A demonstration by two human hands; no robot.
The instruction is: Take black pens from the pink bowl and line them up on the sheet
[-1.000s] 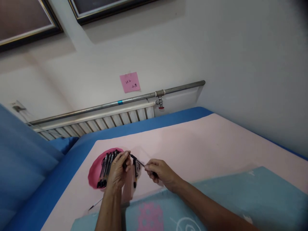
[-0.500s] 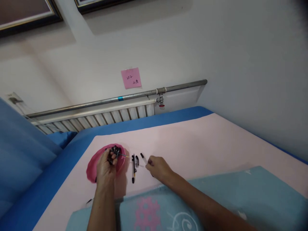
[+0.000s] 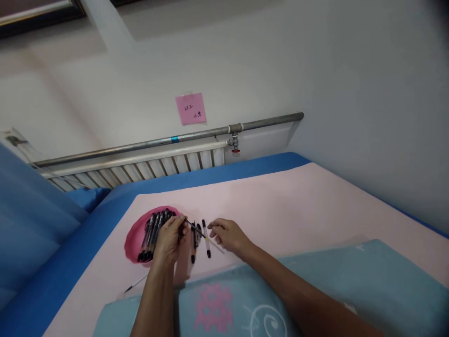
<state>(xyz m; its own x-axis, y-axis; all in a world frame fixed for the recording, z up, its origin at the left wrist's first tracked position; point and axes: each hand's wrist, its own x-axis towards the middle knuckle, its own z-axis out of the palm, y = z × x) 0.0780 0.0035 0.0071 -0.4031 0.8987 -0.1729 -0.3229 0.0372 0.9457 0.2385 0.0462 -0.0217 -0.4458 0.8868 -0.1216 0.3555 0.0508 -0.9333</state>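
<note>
Left hand point(image 3: 170, 238) pinches a thin refill point(image 3: 191, 225) at the right rim of the pink plate point(image 3: 132, 238), which carries black pens point(image 3: 151, 230). Right hand point(image 3: 227, 234), fingers loosely spread, lies just beside two pen barrels point(image 3: 206, 239) on the pink sheet point(image 3: 287, 206). Open sheet runs right to the wall; the teal blanket point(image 3: 351, 281) borders the near edge.

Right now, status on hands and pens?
Left hand pinching thin refill by pink dish. Right hand open, empty. Loose pens on sheet between them.
</note>
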